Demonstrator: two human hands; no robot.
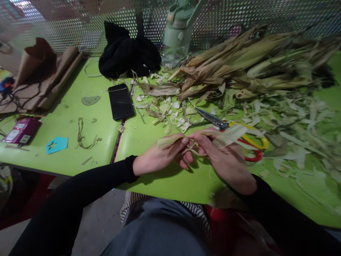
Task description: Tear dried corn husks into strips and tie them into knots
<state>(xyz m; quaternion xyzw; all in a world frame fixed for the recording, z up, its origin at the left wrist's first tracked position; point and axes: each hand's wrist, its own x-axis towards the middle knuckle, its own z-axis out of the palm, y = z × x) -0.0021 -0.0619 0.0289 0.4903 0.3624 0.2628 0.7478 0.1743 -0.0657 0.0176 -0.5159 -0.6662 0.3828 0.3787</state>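
We pinch a pale husk strip (pixel 231 136).
Our left hand (pixel 163 153) and right hand (pixel 226 160) grasp it, fingertips nearly meeting.

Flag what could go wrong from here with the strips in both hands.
The thin pale strips pinched between the left hand and right hand might tear or slip if pulled hard. The scissors lie close by the right hand, so a sweep could bump them. Loose shavings nearby could hide a dropped strip.
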